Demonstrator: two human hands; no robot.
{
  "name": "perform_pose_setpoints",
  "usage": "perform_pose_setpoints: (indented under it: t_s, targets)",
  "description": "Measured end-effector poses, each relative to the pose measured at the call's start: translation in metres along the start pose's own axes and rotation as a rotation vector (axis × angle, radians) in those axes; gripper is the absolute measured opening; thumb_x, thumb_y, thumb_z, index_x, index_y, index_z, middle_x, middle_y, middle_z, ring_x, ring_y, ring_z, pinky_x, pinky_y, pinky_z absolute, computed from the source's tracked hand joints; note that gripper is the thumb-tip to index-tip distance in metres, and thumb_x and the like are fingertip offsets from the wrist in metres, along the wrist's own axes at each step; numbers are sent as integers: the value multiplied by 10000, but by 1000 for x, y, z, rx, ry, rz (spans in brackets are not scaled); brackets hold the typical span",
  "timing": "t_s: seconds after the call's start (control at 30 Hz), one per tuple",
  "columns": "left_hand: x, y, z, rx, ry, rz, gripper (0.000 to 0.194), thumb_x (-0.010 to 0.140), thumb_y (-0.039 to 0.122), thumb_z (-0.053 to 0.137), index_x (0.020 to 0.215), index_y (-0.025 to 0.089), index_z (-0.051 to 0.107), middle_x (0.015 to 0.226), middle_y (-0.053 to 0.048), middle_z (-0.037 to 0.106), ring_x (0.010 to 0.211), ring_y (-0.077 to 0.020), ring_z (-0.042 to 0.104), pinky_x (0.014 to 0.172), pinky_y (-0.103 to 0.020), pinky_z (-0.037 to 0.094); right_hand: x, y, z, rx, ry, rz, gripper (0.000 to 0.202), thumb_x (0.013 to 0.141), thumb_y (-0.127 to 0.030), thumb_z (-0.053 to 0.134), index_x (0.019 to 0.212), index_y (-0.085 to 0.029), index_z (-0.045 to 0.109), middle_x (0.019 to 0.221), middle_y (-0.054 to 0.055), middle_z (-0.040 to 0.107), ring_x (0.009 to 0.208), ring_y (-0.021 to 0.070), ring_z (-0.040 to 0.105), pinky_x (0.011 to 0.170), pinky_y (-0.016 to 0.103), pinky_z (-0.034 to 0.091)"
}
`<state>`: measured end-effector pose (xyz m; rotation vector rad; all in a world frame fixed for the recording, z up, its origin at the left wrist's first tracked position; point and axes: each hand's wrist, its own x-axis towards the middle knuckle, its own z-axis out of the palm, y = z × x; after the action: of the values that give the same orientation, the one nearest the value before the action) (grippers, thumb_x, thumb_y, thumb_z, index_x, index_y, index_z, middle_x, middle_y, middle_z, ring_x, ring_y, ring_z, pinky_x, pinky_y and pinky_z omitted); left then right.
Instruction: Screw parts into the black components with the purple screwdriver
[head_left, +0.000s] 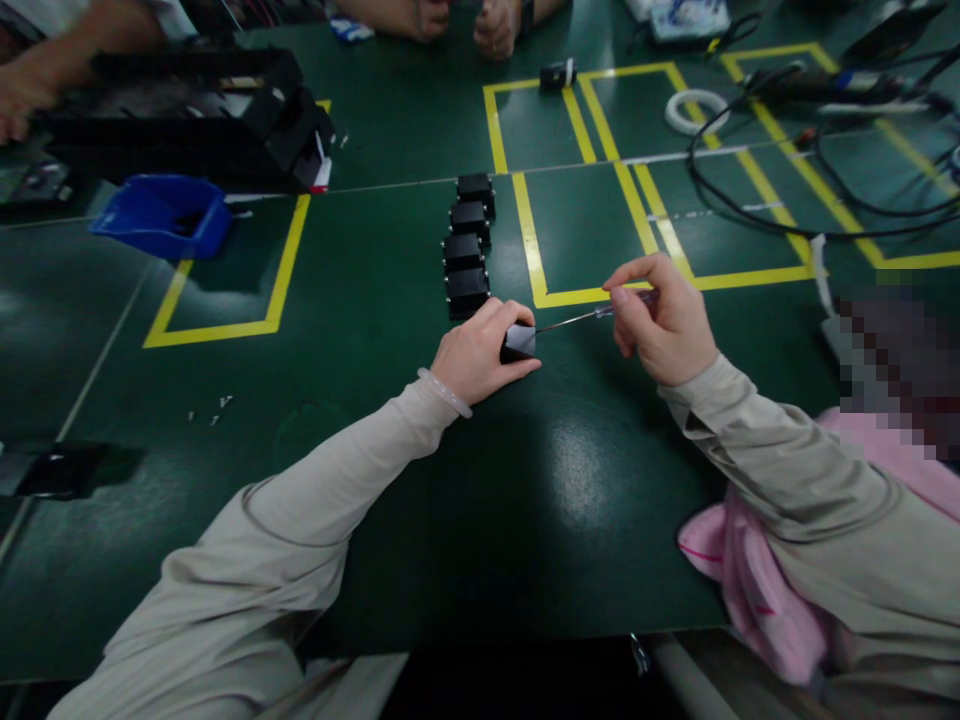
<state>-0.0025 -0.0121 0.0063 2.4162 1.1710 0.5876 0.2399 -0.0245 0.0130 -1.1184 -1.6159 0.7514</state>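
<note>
Grey-beige sleeves (300,530) lie nearest my head camera, reaching forward over a green tabletop (585,560). Yellow tape outlines (281,290) mark its surface on either side. Toward the far left I make out a long black tray (195,130), and by the right forearm bunched pink cloth (757,590) lies at the table's near edge. Just in front of the tray sits a blue bin (214,235).

Around the middle, I see the left hand (480,350) gripping a small black block (520,342), thumb and fingers on opposite sides. The right hand (664,325) is closed on the handle of a slim screwdriver (604,311); its shaft points left to the block, though I can't tell whether the tip touches. Four similar black blocks (463,250) stand in a row just beyond the left hand. Well to the left lie a few tiny screws (226,401).
</note>
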Motion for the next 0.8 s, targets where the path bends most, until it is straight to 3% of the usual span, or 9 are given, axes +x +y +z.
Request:
perform_pose_setpoints:
  t_s: [0.1, 0.3, 0.53, 0.7, 0.8]
  targets:
    - [0, 1, 0, 0, -1, 1, 407, 821, 295, 803, 1138, 214, 561, 1138, -48, 625, 1069, -241, 640, 915, -402, 541, 0, -1, 0, 26, -2, 3, 338, 935, -587, 626, 972, -265, 528, 502, -91, 471, 335, 90, 448, 321, 257, 323]
    - [0, 1, 1, 1, -13, 9, 405, 818, 300, 804, 1130, 222, 559, 1125, -40, 619, 1061, -241, 640, 925, -407, 537, 0, -3, -1, -13, 11, 25, 381, 942, -631, 580, 871, -260, 530, 412, -100, 373, 299, 100, 420, 308, 263, 276]
    - [0, 1, 1, -2, -9, 9, 405, 822, 300, 800, 1136, 223, 556, 1133, -42, 620, 1067, -240, 641, 924, -402, 537, 1, -2, 0, 16, 1, -3, 331, 942, -580, 619, 978, -266, 524, 501, -94, 463, 344, 92, 455, 333, 265, 321]
    - [-1, 2, 0, -2, -7, 12, 395, 825, 301, 793, 1128, 227, 552, 1124, -41, 624, 1059, -238, 639, 917, -399, 535, 0, -2, -1, -9, -1, 10, 348, 957, -592, 585, 876, -259, 525, 420, -100, 391, 302, 94, 424, 307, 259, 277]
    - [-1, 2, 0, -2, -9, 16, 400, 824, 298, 794, 1134, 222, 552, 1130, -44, 623, 1060, -239, 640, 912, -397, 536, 0, -3, -1, -1, -5, 18, 320, 957, -576, 597, 922, -264, 532, 435, -99, 411, 312, 98, 425, 318, 268, 288]
